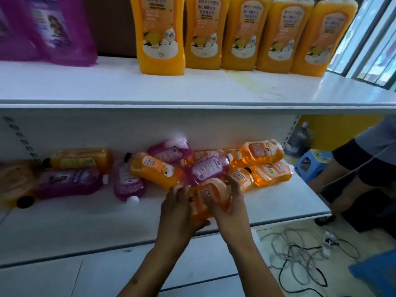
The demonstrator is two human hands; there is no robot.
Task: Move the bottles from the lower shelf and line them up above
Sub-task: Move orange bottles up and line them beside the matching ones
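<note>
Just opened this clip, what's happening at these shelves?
A person is restocking. Both hands, the left hand and the right hand, grip one orange bottle over the lower shelf. More orange and purple bottles lie jumbled on their sides there. On the upper shelf, five orange bottles already stand in a row, with purple ones to their left.

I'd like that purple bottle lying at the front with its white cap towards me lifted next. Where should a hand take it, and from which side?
Probably round the narrower part just behind the white cap of the purple bottle, from the front: the cap end points outward and nothing lies on it.
</note>
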